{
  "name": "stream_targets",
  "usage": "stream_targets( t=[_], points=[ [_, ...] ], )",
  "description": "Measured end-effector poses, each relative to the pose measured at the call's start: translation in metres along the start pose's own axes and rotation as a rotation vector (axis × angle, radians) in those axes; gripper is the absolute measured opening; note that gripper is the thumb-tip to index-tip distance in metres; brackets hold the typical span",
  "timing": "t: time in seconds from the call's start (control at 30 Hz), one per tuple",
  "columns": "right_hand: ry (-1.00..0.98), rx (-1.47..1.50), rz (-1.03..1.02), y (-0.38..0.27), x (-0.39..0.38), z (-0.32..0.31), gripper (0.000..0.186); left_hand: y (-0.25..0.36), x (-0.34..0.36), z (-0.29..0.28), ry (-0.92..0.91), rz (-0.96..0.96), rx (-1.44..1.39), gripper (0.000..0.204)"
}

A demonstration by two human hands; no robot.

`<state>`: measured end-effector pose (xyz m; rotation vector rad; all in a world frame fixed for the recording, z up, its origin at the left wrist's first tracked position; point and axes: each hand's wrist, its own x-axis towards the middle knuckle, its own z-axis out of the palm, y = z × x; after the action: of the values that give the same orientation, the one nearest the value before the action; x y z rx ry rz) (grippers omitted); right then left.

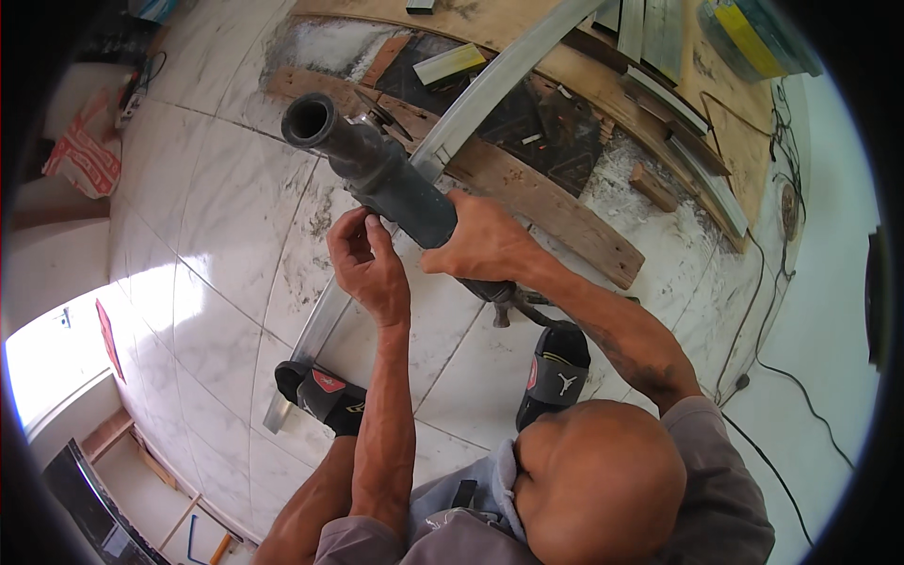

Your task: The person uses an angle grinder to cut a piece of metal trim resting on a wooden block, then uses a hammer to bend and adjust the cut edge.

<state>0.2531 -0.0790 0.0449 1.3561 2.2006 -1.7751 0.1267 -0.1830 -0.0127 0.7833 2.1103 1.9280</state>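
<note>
My right hand [488,235] is wrapped round the barrel of a dark green corded power tool [422,205]. The tool is tilted, and its black, open tubular end points to the far left. Close against the barrel's left side, my left hand [369,259] has its fingers curled and its thumb and fingertips together. Whatever may be between them is too small to make out. Beneath the tool and my left arm runs a long silver metal bar [504,83], its near end beside my left sandal [330,395].
Wooden boards [556,212] and a plywood sheet [716,104] lie across dusty marble-look tiles [226,179]. Several metal offcuts [702,169] rest at the right, near a clear tub [753,38]. Black cords [786,367] trail along the white wall. My right sandal [556,372] is below the tool.
</note>
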Motion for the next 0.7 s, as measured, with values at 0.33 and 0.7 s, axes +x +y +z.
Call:
stream_targets(
  t=[0.33, 0.7],
  points=[
    [-0.015, -0.002, 0.031, 0.005, -0.001, -0.005, 0.059, 0.007, 0.005, 0.007, 0.004, -0.115, 0.000, 0.011],
    [-0.087, -0.029, 0.101, -0.012, -0.008, -0.001, 0.057, -0.004, 0.002, -0.002, 0.030, -0.108, 0.000, 0.012]
  ],
)
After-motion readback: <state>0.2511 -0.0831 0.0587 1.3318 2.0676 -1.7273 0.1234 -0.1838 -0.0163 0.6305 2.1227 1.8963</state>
